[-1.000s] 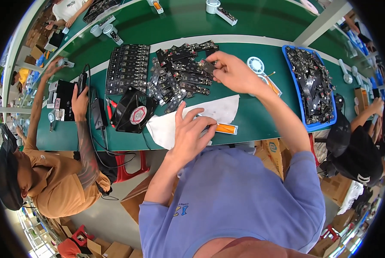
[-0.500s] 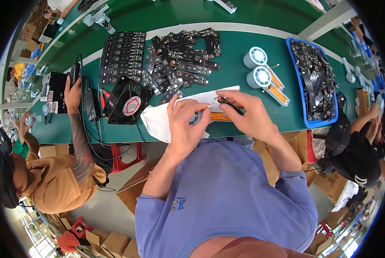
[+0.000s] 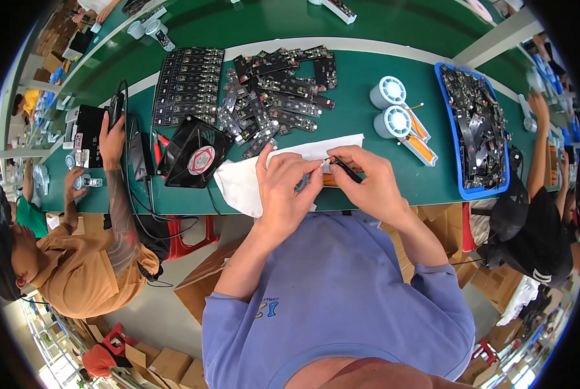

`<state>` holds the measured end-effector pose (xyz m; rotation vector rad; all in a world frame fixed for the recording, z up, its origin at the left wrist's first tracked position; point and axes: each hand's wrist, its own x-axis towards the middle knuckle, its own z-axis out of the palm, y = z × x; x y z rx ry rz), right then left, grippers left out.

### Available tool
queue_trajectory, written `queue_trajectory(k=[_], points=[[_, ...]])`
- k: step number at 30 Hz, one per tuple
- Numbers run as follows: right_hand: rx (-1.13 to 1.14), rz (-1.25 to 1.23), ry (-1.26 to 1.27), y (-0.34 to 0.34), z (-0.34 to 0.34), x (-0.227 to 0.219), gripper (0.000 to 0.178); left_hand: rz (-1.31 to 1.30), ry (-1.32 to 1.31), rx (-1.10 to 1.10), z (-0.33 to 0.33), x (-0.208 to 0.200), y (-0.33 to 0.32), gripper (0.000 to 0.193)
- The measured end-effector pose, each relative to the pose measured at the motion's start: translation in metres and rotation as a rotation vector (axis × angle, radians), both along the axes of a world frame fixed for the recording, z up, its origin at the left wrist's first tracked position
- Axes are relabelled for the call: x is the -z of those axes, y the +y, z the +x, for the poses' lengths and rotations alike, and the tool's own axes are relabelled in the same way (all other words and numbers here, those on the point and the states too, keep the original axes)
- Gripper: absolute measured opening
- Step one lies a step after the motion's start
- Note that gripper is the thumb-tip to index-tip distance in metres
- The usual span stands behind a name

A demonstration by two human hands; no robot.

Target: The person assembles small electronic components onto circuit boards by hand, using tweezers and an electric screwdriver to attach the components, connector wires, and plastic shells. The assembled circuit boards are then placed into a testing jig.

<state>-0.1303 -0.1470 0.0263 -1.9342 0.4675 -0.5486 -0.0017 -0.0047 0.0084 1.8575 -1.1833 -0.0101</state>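
My left hand (image 3: 284,189) pinches a small white connector (image 3: 322,165) between thumb and forefinger. Against it, my right hand (image 3: 375,183) grips a narrow black circuit board (image 3: 346,170), one end turned toward the connector. Whether the two are joined is too small to tell. Beneath my fingers lies a pale blue device with an orange battery strip (image 3: 329,181), its round end mostly hidden by my left hand. A white cloth (image 3: 239,186) is spread under the hands at the table's near edge.
Circuit boards lie in rows (image 3: 187,87) and in a loose pile (image 3: 270,97). To the right stand two pale blue round-ended devices (image 3: 391,122) and a blue tray (image 3: 461,155) of boards. A black fan (image 3: 194,152) sits left; co-workers are on both sides.
My right hand has tilted the circuit board and brought its end up to the connector in my left fingers. The co-worker at left now reaches a pale blue device on the table.
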Motion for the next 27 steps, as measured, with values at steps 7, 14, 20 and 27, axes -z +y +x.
queue_trajectory(k=[7,14,20,27], points=[[-0.03,0.024,0.043,0.0014,0.0009,-0.0059,0.021,0.0,-0.069,0.017,0.0018,0.0054,-0.0003,0.015],[-0.022,-0.057,0.065,0.0031,-0.0004,-0.0037,0.021,-0.016,-0.096,0.024,0.0019,0.0053,-0.0006,0.016],[0.002,-0.017,0.043,0.0089,0.0007,-0.0032,0.023,-0.01,-0.1,0.013,0.0013,0.0057,-0.0011,0.014],[-0.024,0.138,0.052,0.0064,-0.0011,-0.0027,0.022,-0.018,-0.119,-0.002,0.0003,0.0078,-0.003,0.013]])
